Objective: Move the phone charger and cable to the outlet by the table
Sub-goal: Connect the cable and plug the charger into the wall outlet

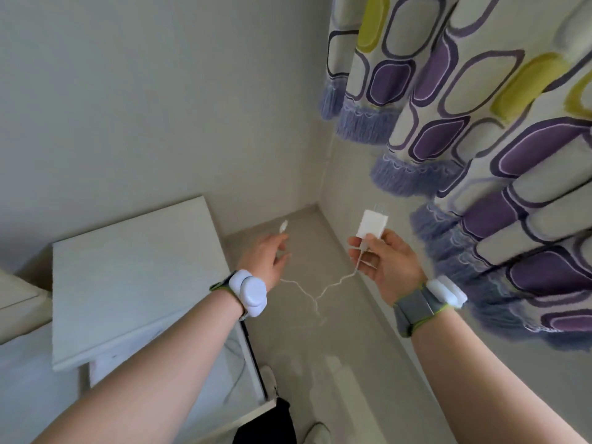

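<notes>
Plainly, both things are up in the air in front of me; my right grip (pixel 384 264) pinches the charger (pixel 371 225) at its lower end, thumb and fingers on opposite faces, prongs (pixel 379 208) pointing up and away; my left grip (pixel 266 257) is curled round the cable (pixel 315 293) just below its connector (pixel 283 226), which sticks out above the fingers; the slack sags in a kinked loop between the two, beside the white table (pixel 134 277). I judge the charger a light, hard, smooth block, best pinched on its flat sides, clear of the prongs; the cable looks thin and limp, apt to trail or snag, so holding it near the connector makes sense; no outlet shows.
</notes>
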Available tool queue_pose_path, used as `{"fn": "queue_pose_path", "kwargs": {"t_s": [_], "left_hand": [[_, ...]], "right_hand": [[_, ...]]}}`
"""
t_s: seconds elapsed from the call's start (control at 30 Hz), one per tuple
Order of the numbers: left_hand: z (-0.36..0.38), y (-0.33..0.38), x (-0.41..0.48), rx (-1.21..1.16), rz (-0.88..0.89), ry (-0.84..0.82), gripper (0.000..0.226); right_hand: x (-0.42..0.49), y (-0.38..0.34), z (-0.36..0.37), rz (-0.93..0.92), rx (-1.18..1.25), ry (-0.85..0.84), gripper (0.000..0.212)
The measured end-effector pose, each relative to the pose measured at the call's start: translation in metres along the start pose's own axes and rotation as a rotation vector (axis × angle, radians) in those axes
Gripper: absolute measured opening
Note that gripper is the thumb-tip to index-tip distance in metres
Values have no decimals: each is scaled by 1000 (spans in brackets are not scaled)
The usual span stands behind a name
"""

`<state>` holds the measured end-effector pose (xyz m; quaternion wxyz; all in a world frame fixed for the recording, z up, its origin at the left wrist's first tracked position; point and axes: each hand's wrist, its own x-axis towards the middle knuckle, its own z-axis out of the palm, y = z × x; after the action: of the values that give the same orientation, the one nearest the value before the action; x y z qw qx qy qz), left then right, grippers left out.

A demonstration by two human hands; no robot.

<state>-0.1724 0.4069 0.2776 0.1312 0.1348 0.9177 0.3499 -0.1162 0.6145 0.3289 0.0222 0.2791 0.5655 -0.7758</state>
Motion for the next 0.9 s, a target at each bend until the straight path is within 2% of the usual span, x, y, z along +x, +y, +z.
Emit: {"fn": "queue_pose_path", "kwargs": {"t_s": [0.1,0.2,0.33,0.43,0.57,0.63,0.73,0.83,0.9], "left_hand": [[39,-36,38,-56,-97,-91,41],[62,-42,47,-162,-145,-88,40],[114,-58,72,-243,-190,-166,43],[157,-79,88,-238,-244,-176,46],[221,-105,114,-200,-254,-327,52],[228,-105,119,-169,-230,-378,51],[270,-111,134,-161,-193,-416,43],[306,-115,149,-156,-183,-455,22],[333,-120,159,-138,-198,-484,22]], "right_hand": [[48,29,-2,85,119,37,13],[66,50,-5,137,141,59,13],[107,95,-21,262,174,78,16],[138,131,-42,337,226,111,15],[187,175,-77,398,254,116,17],[194,180,-80,389,284,93,18],[223,204,-105,406,354,115,21],[252,230,-133,449,382,190,26],[272,249,-156,481,375,248,30]]}}
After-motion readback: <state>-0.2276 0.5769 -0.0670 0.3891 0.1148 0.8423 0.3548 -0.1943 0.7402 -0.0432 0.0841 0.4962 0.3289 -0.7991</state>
